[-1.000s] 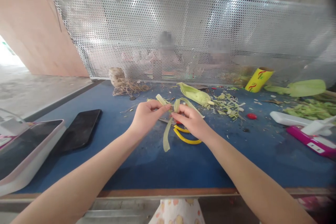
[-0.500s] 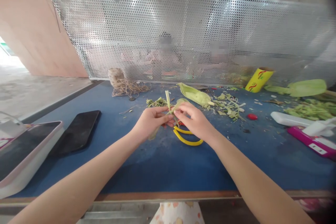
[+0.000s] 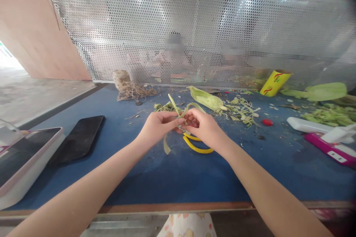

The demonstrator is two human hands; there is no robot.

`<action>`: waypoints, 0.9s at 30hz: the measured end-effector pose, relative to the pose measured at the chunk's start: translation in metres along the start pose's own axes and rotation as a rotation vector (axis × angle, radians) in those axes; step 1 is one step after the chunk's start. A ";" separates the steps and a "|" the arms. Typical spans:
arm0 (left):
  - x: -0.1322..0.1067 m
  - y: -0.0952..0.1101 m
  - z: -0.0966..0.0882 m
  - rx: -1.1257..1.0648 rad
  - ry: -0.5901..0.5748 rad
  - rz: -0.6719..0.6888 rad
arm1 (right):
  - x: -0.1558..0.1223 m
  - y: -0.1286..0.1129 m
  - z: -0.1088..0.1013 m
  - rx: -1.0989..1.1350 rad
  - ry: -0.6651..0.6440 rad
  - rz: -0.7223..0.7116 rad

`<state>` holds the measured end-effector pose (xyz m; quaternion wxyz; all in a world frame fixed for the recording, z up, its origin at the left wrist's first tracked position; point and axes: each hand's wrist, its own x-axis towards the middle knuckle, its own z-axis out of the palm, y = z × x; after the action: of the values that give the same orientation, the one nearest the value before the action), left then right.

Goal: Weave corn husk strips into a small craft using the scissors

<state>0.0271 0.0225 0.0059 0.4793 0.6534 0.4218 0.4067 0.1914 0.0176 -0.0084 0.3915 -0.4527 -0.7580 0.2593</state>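
Observation:
My left hand (image 3: 157,125) and my right hand (image 3: 204,127) meet above the middle of the blue table (image 3: 172,177), both pinching a pale green corn husk strip (image 3: 178,110). The strip loops between my fingertips, and one end hangs down below my left hand. Yellow-handled scissors (image 3: 196,146) lie on the table just under my right hand. An ear of corn in its husk (image 3: 207,100) lies a little beyond my hands, with a heap of husk scraps (image 3: 241,110) to its right.
A black phone (image 3: 79,141) and a white scale (image 3: 20,166) sit at the left. Twine (image 3: 133,90) lies at the back. A yellow roll (image 3: 274,83), leafy greens (image 3: 325,92), a white tray (image 3: 303,125) and a pink tool (image 3: 329,146) are at right. Two people sit behind the perforated metal screen (image 3: 194,29).
My hands have come closer together and worked the husk strip into a loop. Its loose end has shifted from hanging long to a shorter tail under my left hand.

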 end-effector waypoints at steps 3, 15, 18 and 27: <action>0.000 0.002 0.000 0.033 0.062 0.030 | 0.000 -0.001 0.000 -0.014 -0.010 -0.015; 0.001 -0.005 0.001 0.093 0.117 0.062 | -0.004 -0.008 0.003 -0.048 -0.121 -0.060; 0.001 -0.003 0.002 0.160 0.143 0.081 | -0.002 -0.007 0.001 -0.029 -0.152 -0.069; 0.005 -0.006 -0.004 -0.025 0.125 0.034 | -0.001 -0.006 0.002 0.125 -0.207 -0.009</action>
<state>0.0239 0.0291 0.0011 0.4531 0.6279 0.4345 0.4601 0.1872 0.0136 -0.0059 0.3398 -0.3950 -0.7787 0.3496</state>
